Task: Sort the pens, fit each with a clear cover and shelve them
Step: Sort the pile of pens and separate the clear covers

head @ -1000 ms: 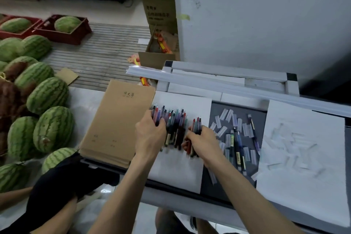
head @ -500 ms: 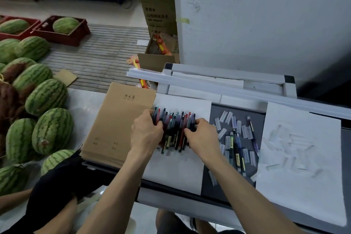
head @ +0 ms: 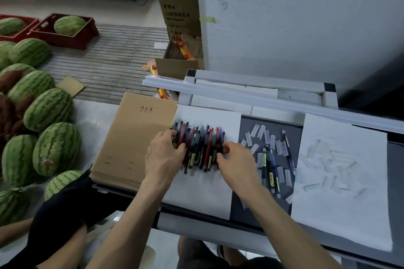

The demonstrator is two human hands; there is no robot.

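Squeezing row of pens (head: 199, 146) on white sheet (head: 207, 194) between left hand (head: 162, 157) and right hand (head: 235, 160), fingers curled round both edges. Guessing light, slick, roll-happy, so grabbing mid-barrel, whole bunch together, looking safest.

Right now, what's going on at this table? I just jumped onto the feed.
A person is gathering a row of mixed-colour pens on a white sheet, the left hand curled round its left side and the right hand round its right. Clear covers lie scattered on the dark surface to the right, among a few loose pens, with more on a second sheet beyond. Brown exercise books are stacked on the left.
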